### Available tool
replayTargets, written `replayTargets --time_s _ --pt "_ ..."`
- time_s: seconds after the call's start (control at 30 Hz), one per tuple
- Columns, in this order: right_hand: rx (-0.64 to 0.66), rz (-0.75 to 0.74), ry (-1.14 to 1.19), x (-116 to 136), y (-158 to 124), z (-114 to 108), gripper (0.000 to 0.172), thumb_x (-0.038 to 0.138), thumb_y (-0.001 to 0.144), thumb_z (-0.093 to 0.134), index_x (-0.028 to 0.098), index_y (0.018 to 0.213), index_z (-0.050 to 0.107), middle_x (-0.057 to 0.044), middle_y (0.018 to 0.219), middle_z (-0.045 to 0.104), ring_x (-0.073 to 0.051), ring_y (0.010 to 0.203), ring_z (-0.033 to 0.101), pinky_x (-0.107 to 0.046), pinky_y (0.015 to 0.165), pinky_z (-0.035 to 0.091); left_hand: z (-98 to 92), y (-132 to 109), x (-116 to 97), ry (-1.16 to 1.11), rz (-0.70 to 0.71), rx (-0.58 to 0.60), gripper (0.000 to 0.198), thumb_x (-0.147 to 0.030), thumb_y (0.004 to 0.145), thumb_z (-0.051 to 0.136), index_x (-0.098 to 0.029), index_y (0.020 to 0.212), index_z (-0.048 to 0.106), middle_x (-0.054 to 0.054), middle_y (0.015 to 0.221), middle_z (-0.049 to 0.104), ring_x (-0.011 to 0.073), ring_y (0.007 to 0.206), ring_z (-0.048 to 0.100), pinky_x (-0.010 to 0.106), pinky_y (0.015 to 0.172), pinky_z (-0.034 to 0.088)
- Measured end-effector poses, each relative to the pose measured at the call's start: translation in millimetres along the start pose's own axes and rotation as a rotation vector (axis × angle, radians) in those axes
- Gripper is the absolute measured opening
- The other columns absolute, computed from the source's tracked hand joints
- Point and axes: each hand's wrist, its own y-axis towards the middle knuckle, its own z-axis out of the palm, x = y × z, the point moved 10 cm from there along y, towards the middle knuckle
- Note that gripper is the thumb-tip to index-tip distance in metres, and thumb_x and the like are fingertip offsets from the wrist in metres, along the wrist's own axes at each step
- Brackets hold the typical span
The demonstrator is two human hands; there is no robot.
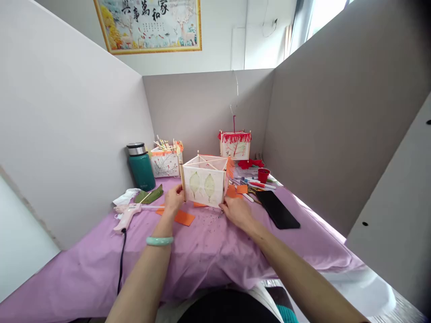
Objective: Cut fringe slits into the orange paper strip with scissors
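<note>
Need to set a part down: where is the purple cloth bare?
Bare cloth: between left forearm and right forearm, short of dark specks; also nearside of the smartphone. Crowded: left of the leaf-panelled lantern, around the glue gun; right, among markers.

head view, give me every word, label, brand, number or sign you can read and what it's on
"家和萬事興" (right to left): large characters on the framed wall picture.
Smaller text beneath them: too small to read.
Teal bottle: any marking is too small to read.
Leaf-patterned lantern, black phone: no writing visible.
</note>
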Motion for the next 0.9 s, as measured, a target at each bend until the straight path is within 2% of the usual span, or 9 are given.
replayTargets --time_s 0.17,0.4,0.53,0.6,0.63,0.7,0.77,0.83,0.9 --pt "-0.075 0.03 0.017 -5.0 13.7 1.0 0.03 0.036 0.091 0.039 0.016 0.098 0.06 -0.011 0.091 0.068 -0.023 0.088 0.063 -0.028 0.072 0.04 -17.1 -8.5 -16.8 0.053 0.014 -0.119 0.031 -0.018 0.074 0.047 -0.016 0.098 0.066 0.006 0.092 0.07 0.0191 0.086 0.064 0.028 0.078 0.047" --pt "-0.022 0.063 0.143 -24.0 21.6 19.6 0.029 0.035 0.088 0.043 0.016 0.099 0.062 -0.01 0.097 0.068 -0.021 0.093 0.062 -0.027 0.076 0.04 -6.3 -8.1 -8.3 0.144 -0.051 -0.022 0.029 -0.014 0.071 0.048 -0.013 0.096 0.062 0.009 0.093 0.068 0.0187 0.082 0.063 0.029 0.076 0.047" --pt "-0.148 0.081 0.367 -33.0 -7.3 -10.5 0.032 0.04 0.087 0.045 0.019 0.107 0.059 -0.007 0.099 0.067 -0.019 0.092 0.06 -0.027 0.078 0.041 -33.9 -22.9 -22.1 0.079 0.001 -0.19 0.029 -0.014 0.072 0.047 -0.013 0.097 0.06 0.01 0.098 0.065 0.0178 0.083 0.061 0.03 0.08 0.046" --pt "-0.05 -0.011 0.592 -23.9 -35.8 -20.9 0.031 0.041 0.088 0.043 0.019 0.101 0.061 -0.005 0.091 0.067 -0.016 0.081 0.061 -0.024 0.071 0.042 -54.5 -43.8 -40.7 -0.034 0.057 -0.234 0.023 -0.023 0.075 0.05 -0.014 0.093 0.061 0.009 0.093 0.065 0.0171 0.08 0.061 0.03 0.077 0.047" --pt "0.084 -0.078 0.715 -14.4 -54.4 -19.7 0.032 0.043 0.088 0.043 0.019 0.098 0.062 -0.004 0.085 0.067 -0.014 0.073 0.06 -0.023 0.065 0.042 -62.2 -56.5 -50.6 -0.119 0.072 -0.201 0.024 -0.029 0.077 0.052 -0.015 0.093 0.061 0.007 0.09 0.065 0.0164 0.077 0.061 0.029 0.074 0.048" --pt "0.464 -0.199 0.914 7.2 -104.6 -6.6 0.032 0.043 0.086 0.046 0.017 0.095 0.063 -0.003 0.079 0.066 -0.012 0.064 0.058 -0.021 0.059 0.043 -64.0 -86.1 -71.8 -0.266 0.083 0.022 0.025 -0.036 0.079 0.051 -0.015 0.088 0.061 0.005 0.076 0.064 0.0151 0.068 0.06 0.027 0.066 0.048" --pt "0.813 -0.227 0.967 13.5 -160.6 17.0 0.029 0.038 0.083 0.051 0.016 0.096 0.064 -0.003 0.078 0.066 -0.01 0.061 0.058 -0.02 0.057 0.043 -44.3 -128.9 -90.5 -0.277 0.1 0.431 0.025 -0.038 0.08 0.05 -0.016 0.076 0.062 0.004 0.068 0.063 0.0133 0.062 0.058 0.025 0.061 0.048" --pt "0.96 -0.148 0.877 -4.5 -198.5 52.2 0.025 0.033 0.082 0.05 0.016 0.094 0.065 -0.002 0.072 0.064 -0.011 0.058 0.059 -0.018 0.051 0.041 -11.1 -192.3 -85.2 -0.148 0.081 0.949 0.025 -0.036 0.079 0.05 -0.016 0.072 0.064 0.003 0.064 0.063 0.0129 0.056 0.058 0.023 0.054 0.046" --pt "0.885 -0.011 0.672 -40.3 -209.0 94.5 0.026 0.029 0.083 0.043 0.015 0.085 0.064 -0.004 0.069 0.064 -0.013 0.057 0.06 -0.02 0.05 0.041 10.2 -242.0 -49.8 0.122 0.067 1.224 0.025 -0.031 0.078 0.046 -0.019 0.072 0.067 0.004 0.062 0.064 0.0154 0.055 0.06 0.025 0.053 0.046"
